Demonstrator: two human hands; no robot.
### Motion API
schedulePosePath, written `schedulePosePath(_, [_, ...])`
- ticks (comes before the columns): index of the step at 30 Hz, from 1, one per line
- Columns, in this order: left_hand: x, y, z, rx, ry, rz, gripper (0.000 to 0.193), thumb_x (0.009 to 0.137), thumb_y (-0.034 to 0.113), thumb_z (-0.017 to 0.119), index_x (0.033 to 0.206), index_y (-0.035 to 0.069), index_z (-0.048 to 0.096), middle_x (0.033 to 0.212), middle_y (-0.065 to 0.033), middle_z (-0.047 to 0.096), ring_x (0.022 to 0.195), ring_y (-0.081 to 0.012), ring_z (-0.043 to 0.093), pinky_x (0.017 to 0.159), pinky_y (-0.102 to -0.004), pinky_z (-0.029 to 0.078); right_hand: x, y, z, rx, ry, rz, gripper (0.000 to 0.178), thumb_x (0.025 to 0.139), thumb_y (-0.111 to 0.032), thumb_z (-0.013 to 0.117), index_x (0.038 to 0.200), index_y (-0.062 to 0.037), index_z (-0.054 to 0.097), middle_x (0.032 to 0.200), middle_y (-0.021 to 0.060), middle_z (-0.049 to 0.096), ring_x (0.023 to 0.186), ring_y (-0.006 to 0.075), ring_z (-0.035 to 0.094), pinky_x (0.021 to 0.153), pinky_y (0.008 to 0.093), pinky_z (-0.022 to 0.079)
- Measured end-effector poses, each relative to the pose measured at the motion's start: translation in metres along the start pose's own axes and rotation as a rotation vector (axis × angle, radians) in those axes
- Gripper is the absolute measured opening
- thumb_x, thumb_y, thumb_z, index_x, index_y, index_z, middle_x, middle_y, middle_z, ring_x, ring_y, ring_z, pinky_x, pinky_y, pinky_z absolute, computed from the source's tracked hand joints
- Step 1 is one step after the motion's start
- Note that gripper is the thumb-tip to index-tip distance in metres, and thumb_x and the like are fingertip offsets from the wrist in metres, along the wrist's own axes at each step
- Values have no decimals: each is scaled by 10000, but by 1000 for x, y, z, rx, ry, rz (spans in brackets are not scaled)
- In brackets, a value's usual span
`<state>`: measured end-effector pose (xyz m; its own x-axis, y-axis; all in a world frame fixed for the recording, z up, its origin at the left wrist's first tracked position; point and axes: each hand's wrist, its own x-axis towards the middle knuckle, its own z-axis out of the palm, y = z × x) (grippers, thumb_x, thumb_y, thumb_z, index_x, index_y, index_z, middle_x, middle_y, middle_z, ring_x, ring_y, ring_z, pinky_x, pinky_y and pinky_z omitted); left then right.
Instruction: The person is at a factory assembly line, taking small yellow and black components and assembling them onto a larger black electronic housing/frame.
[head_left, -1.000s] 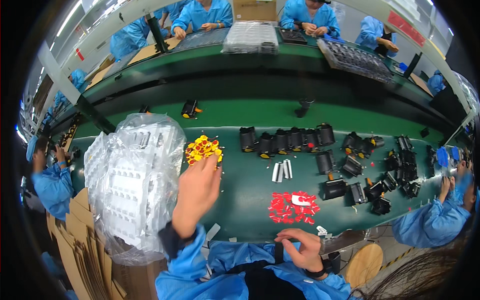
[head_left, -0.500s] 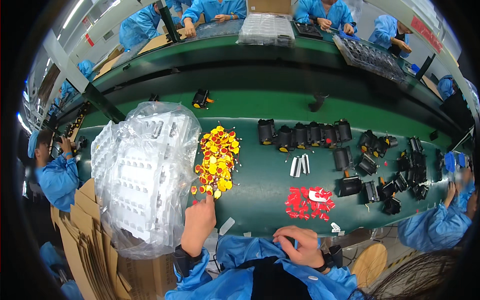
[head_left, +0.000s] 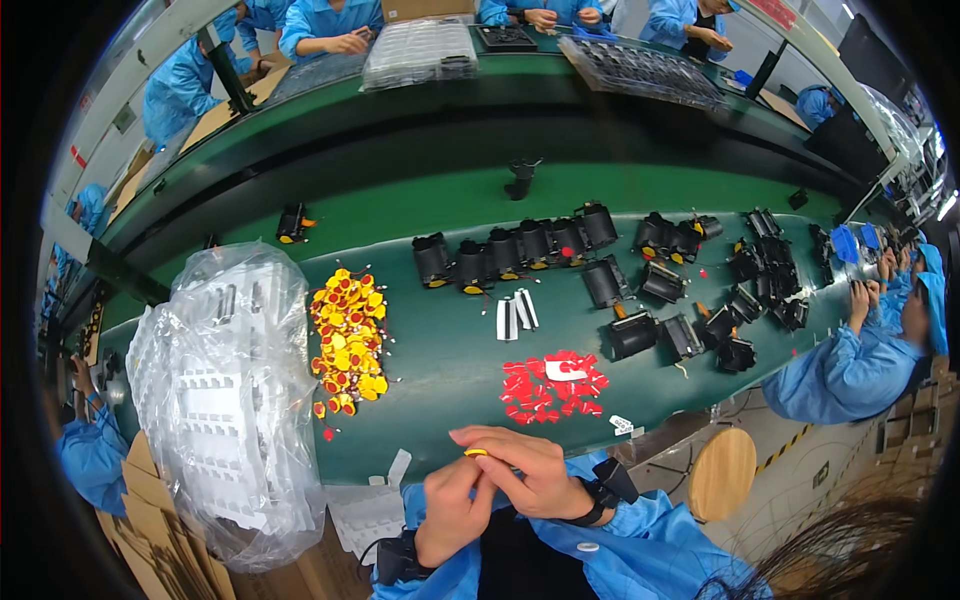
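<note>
In front of my body, at the table's near edge, my two hands meet. Between their fingertips shows a small yellow disc part (head_left: pixel 476 452), seen nearly edge-on. My left hand (head_left: pixel 455 510) is closed below it, and my right hand (head_left: pixel 535 472) is closed with its fingers bent over it. The fingers partly cover the disc. A pile of yellow and red disc parts with short wires (head_left: pixel 350 340) lies to the left. Red sticker-like pieces (head_left: pixel 530 390) are heaped just beyond my hands, with a white piece (head_left: pixel 566 371) on top.
A plastic-wrapped stack of white trays (head_left: pixel 235 390) stands at left. Black housings (head_left: pixel 505 252) stand in a row at the back, with more at right. White strips (head_left: pixel 516 314) lie mid-table. A wooden stool (head_left: pixel 724 474) and a co-worker (head_left: pixel 850 360) are at right.
My left hand has drawn back from the disc pile to my right hand, bringing a yellow disc part. The right hand has closed around it. The view has swung to the right.
</note>
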<state>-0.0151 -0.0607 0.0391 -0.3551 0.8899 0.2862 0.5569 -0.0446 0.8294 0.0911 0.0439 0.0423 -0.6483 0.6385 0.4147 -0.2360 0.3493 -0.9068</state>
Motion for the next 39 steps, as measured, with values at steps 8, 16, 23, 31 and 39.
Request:
schedulePosePath(8, [14, 5, -7, -561, -107, -466, 164, 993, 91, 574, 899, -31, 631, 659, -36, 625, 554, -59, 540, 513, -216, 395, -22, 3, -28, -511, -185, -156, 206, 916, 8, 631, 1111, 74, 633, 808, 148, 639, 699, 232, 664, 585, 309, 514])
schedulePosePath(16, [0, 3, 5, -572, -193, -410, 156, 1008, 76, 527, 979, -53, 611, 765, -83, 659, 648, -106, 604, 569, -225, 469, -36, -3, -39, 503, -52, 540, 133, 1013, -111, 590, 1056, 9, 631, 772, 30, 643, 618, 76, 611, 511, 203, 455])
schedulePosePath(23, [2, 0, 17, -433, -227, -249, 129, 980, -6, 532, 1036, -93, 610, 806, -128, 689, 666, -138, 640, 585, -243, 505, -42, 2, -48, 707, 6, 621, 175, 1031, -145, 562, 997, 18, 615, 743, 40, 627, 574, 70, 586, 474, 200, 416])
schedulePosePath(31, [16, 5, 24, -223, -193, -95, 93, 869, -26, 651, 962, -27, 651, 722, -101, 670, 559, -163, 627, 542, -274, 481, -50, 9, -67, 1134, 4, 762, 142, 1011, -120, 565, 986, 13, 606, 696, 66, 571, 528, 141, 549, 444, 247, 390])
schedulePosePath(39, [112, -18, 28, 752, -442, 168, 170, 870, 142, 600, 775, 12, 544, 711, -211, 655, 648, -394, 653, 581, -490, 500, -51, 4, -112, 1063, 387, 586, 154, 985, -123, 550, 930, 18, 578, 631, 93, 514, 499, 193, 508, 440, 291, 355])
